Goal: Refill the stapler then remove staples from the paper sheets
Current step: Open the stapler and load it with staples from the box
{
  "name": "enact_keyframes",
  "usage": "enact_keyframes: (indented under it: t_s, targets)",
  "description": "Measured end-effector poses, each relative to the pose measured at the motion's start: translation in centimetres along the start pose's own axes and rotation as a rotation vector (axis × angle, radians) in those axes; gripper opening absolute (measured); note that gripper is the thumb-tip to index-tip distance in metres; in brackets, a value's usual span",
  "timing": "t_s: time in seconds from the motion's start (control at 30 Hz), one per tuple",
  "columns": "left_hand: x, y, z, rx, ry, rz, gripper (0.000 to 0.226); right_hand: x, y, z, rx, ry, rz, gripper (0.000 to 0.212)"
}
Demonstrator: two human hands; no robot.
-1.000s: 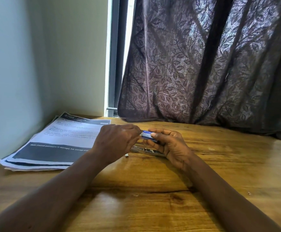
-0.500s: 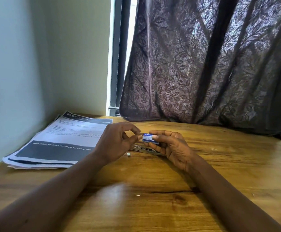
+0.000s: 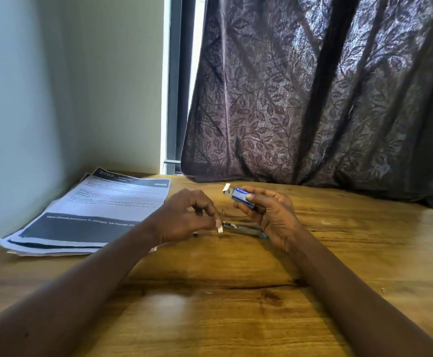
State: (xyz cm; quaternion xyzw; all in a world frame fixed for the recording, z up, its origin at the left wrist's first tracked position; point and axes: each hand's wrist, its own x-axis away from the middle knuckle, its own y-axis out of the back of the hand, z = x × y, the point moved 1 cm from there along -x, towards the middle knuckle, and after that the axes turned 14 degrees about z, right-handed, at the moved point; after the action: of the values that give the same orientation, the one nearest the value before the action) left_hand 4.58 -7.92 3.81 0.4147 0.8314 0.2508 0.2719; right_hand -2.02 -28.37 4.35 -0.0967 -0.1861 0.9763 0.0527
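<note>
The stapler lies flat on the wooden desk between the two hands, its metal channel facing up, and seems to be opened out for loading, though its far end is hidden behind the right hand. That hand's fingers pinch a small blue staple box, held above the stapler with its white end flap open and pointing toward the left hand. The left hand's fingers are curled together, thumb near forefinger, just beside the stapler's near end; whether they hold a strip of staples I cannot tell.

The main risk, as I judge it, is spillage: with the flap open and the box tilted, strips could slide out and break apart on the desk. A strip set crooked in the channel could also jam the stapler. A small loose bit already lies by the left hand.

The paper sheets sit stacked near the wall, apart from the stapler and untouched.
</note>
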Motion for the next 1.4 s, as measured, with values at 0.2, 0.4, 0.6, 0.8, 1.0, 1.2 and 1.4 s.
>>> enact_keyframes:
  t_s: [0.2, 0.4, 0.6, 0.8, 1.0, 1.2, 1.4]
  targets:
    - [0.0, -1.0, 0.5, -0.138, 0.084, 0.113, 0.009, 0.1, 0.3, 0.1, -0.013, 0.020, -0.042, 0.016]
    - [0.1, -1.1, 0.7, -0.187, 0.114, 0.117, 0.007, 0.1, 0.2, 0.0, -0.001, -0.001, -0.030, 0.017]
    - [0.8, 1.9, 1.2, -0.336, 0.121, -0.062, 0.009, 0.1, 0.2, -0.1, 0.030, -0.010, -0.005, 0.014]
    - [1.6, 2.6, 1.4, -0.522, 0.244, 0.062, 0.025, 0.2, -0.4, -0.5, 0.086, -0.008, 0.042, 0.014]
    - [1.5, 2.4, 1.2, -0.500, 0.262, 0.082, 0.016, 0.2, -0.3, -0.7, 0.103, -0.016, 0.049, 0.017]
    - [1.2, 2.0, 1.0, -0.403, 0.257, 0.127, 0.012, 0.4, -0.7, -0.5, 0.093, -0.021, 0.054, 0.018]
    - [1.3, 2.0, 1.5, -0.248, 0.220, 0.119, 0.010, 0.6, -1.1, -0.5, 0.152, 0.014, 0.078, 0.019]
